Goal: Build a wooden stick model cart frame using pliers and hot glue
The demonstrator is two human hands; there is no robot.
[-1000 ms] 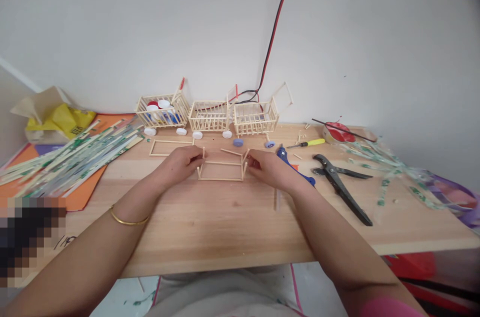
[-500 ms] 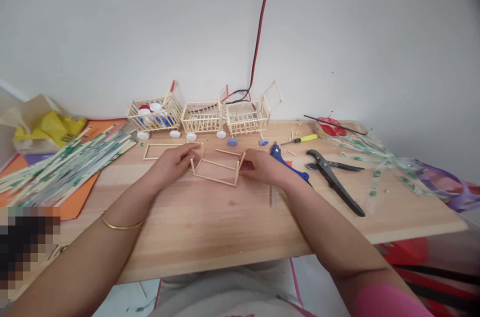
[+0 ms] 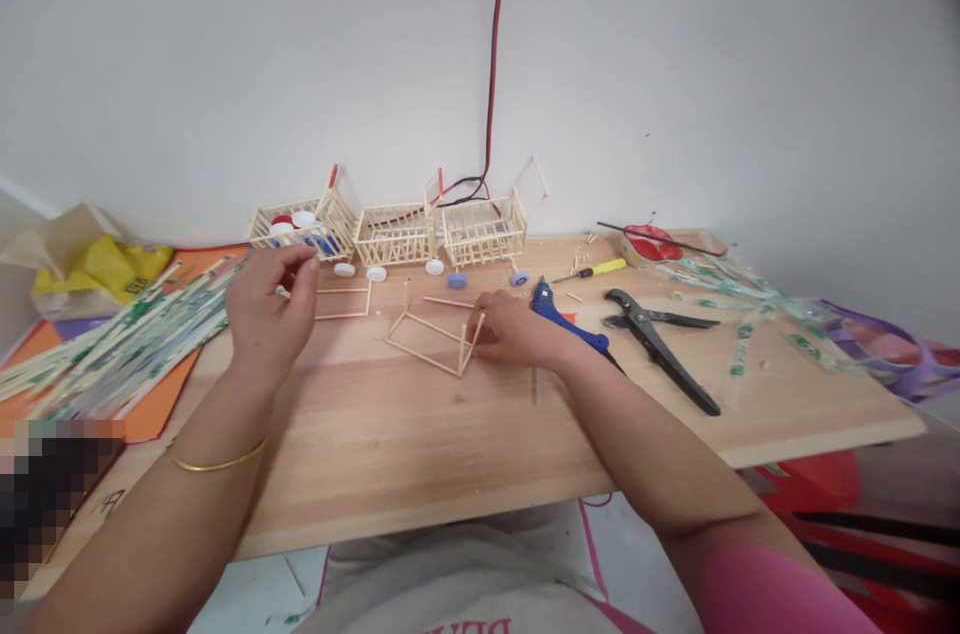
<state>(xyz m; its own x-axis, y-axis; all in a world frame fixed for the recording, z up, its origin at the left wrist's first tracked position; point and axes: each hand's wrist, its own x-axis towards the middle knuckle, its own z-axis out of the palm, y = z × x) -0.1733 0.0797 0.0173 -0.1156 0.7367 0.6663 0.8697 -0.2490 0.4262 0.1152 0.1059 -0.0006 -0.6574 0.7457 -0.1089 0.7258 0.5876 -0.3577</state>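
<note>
My right hand (image 3: 514, 329) has its fingers closed on the right end of a small wooden stick frame (image 3: 424, 362), which rests on the table with thin posts standing at its corners. Raised to the left of that frame, my left hand (image 3: 274, 299) has its fingers bent towards the thumb in a pinch; whether anything is between them cannot be made out. Partly behind it lies a flat stick rectangle (image 3: 345, 316). One loose stick (image 3: 444, 301) lies just behind the frame. Close to my right hand is a blue glue gun (image 3: 566, 319).
Three wheeled stick carts (image 3: 300, 226) stand along the wall, the left one holding bottle caps. Pliers (image 3: 660, 344), a yellow-handled screwdriver (image 3: 596, 270) and a red dish (image 3: 651, 246) are at right. Wrapped sticks (image 3: 172, 334) pile at left. A cable (image 3: 491, 84) hangs down the wall.
My left hand has let go of the stick frame's left side and moved up and left, over the flat rectangle. My right hand stays at the frame's right end. The view has shifted slightly.
</note>
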